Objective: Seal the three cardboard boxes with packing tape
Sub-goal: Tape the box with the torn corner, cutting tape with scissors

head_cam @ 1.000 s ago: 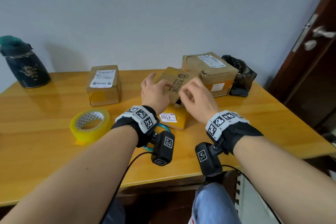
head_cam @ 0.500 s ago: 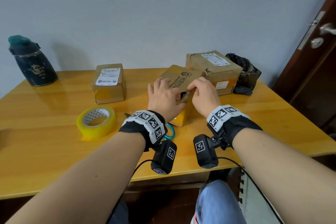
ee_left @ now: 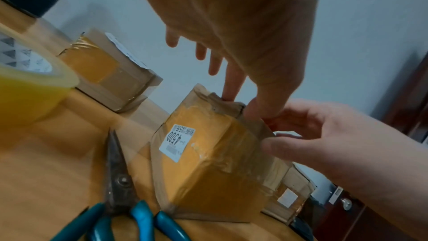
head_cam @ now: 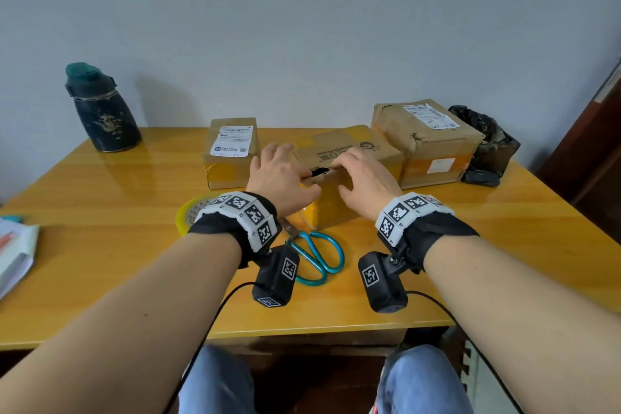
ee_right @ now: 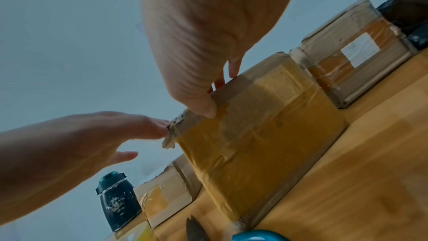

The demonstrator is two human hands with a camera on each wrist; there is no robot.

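Observation:
Three taped cardboard boxes sit on the wooden table (head_cam: 504, 245): a small left box (head_cam: 232, 148), a middle box (head_cam: 349, 155) and a larger right box (head_cam: 426, 138). Both hands are at the middle box's near top edge, either side of a torn dark gap (head_cam: 319, 172). My left hand (head_cam: 284, 175) lies with straight fingers on the top, index fingertip (ee_left: 228, 97) touching the cardboard. My right hand (head_cam: 363, 175) pinches the edge, thumb (ee_right: 205, 111) on the taped front face, fingers on top. The yellow tape roll (head_cam: 188, 212) lies left, partly hidden by my left wrist.
Blue-handled scissors (head_cam: 316, 255) lie just in front of the middle box. A dark bottle (head_cam: 100, 107) stands at the back left, a black bag (head_cam: 487, 141) behind the right box, papers (head_cam: 13, 252) at the left edge. A door (head_cam: 591, 144) is to the right.
The middle box was tipped up on its edge between my hands; now it lies flat with the printed face up. Both hands have shifted to its near top edge.

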